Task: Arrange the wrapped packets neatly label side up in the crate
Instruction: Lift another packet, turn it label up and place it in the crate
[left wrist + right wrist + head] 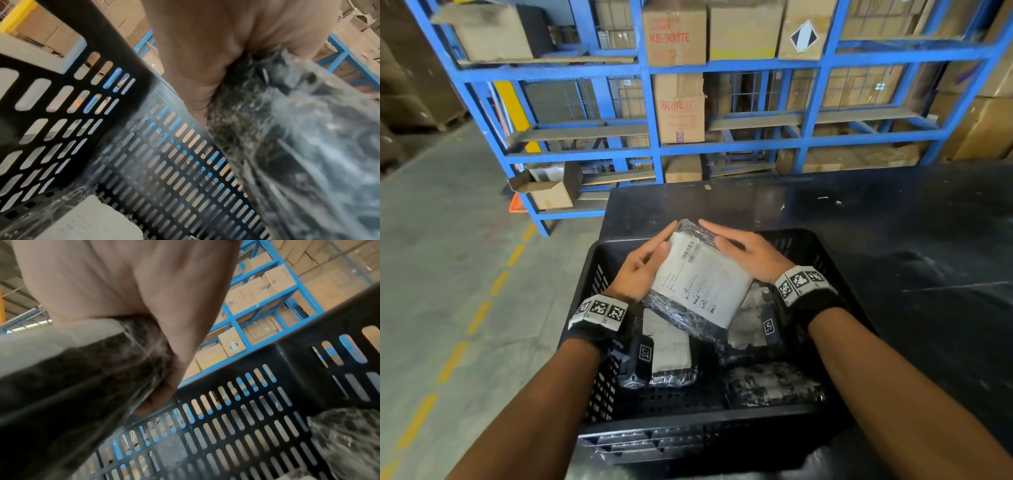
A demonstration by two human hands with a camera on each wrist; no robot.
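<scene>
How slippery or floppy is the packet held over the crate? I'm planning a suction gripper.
The held packet probably stays fairly stiff: it keeps flat between the left hand and right hand. Its crinkled, glossy wrap looks slippery and loose at the edges, so suction may seal better on the flat label.

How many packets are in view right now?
4 packets: one held label up between left hand and right hand over the crate; three inside, at left, right and near right. More may hide beneath.
</scene>
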